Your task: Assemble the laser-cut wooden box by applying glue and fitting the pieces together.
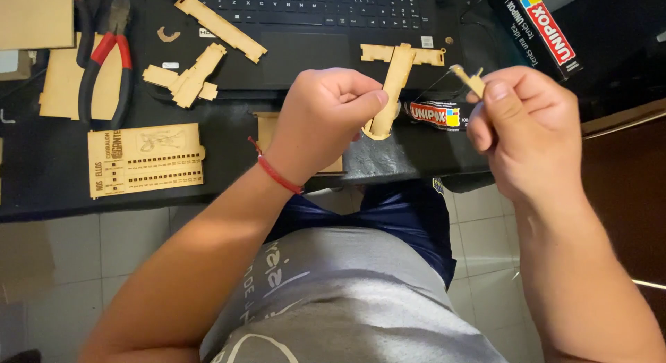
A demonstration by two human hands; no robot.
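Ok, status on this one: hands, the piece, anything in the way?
Left hand pinching long wooden strip upright. Right hand pinching small wooden part. The two parts apart. Nothing between them.

The left hand (pixel 322 120) pinches a long wooden strip (pixel 390 92); the right hand (pixel 527 127) holds a small wooden piece (pixel 469 77).

A black carton (pixel 538 26) with a red and yellow label lies at the desk's far right. A squeezed glue tube (pixel 433 114) with matching label rests nearer, between the hands.
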